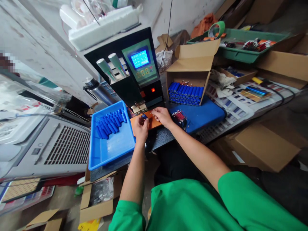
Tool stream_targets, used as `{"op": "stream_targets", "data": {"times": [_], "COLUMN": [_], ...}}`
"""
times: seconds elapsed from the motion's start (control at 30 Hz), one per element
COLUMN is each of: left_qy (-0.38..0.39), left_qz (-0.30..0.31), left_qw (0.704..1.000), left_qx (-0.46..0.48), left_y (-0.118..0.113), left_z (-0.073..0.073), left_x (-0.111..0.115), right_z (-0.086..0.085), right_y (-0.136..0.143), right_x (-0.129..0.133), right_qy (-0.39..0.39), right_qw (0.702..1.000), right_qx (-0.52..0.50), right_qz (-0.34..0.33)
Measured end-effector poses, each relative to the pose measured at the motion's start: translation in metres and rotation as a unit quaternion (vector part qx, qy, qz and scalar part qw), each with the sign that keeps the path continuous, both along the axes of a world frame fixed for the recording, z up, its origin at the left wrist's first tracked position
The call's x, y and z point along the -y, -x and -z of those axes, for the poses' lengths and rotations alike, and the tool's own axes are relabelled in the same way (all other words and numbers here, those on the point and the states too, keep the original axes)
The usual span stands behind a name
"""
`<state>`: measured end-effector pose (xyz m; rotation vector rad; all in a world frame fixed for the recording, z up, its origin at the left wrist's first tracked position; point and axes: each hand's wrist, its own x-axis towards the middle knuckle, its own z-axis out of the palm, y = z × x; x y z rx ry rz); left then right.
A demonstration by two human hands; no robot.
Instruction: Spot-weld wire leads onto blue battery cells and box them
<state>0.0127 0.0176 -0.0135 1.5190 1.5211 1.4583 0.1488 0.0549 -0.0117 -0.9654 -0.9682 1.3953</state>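
Note:
My left hand (141, 129) is closed around a blue battery cell (144, 116), only its end showing, right under the electrode tips (138, 106) of a black spot welder (134, 85). Beside it, my right hand (163, 116) is pinched above the orange work surface (156, 123); whatever lies between its fingertips is too small to make out. To the right of that hand lies a bunch of thin red leads (179, 117) with pale ends. A blue tray (115, 146) to the left holds rows of blue cells (109, 125).
An open cardboard box (192, 65) of stacked blue cells stands on the blue surface (209, 113) at right. Behind the tray is a steel flask (99, 91). A green tray (247, 57) with wires and tape sits at the far right. Cardboard boxes (267, 144) lie lower right.

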Motion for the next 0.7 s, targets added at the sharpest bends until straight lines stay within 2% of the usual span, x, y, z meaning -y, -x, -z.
{"op": "stream_targets", "data": {"times": [0.2, 0.33, 0.53, 0.7], "left_qy": [-0.002, -0.006, 0.012, 0.013], "left_qz": [0.007, -0.013, 0.006, -0.002], "left_qw": [1.0, 1.0, 1.0, 1.0], "left_qx": [-0.008, -0.004, -0.028, -0.028], "left_y": [0.0001, -0.0006, -0.0014, -0.0011], "left_z": [0.0007, -0.0008, -0.003, -0.0007], "left_x": [0.0002, 0.0005, 0.0021, 0.0041], "right_z": [0.0004, 0.0029, 0.0066, 0.0016], "right_y": [0.006, 0.0062, 0.006, 0.0092], "right_x": [-0.003, -0.0041, -0.0038, -0.0017], "right_qy": [-0.019, -0.024, -0.039, -0.04], "right_qw": [0.999, 0.998, 0.997, 0.998], "right_qx": [0.032, 0.056, 0.055, 0.05], "right_qz": [0.017, 0.031, 0.024, 0.011]}}
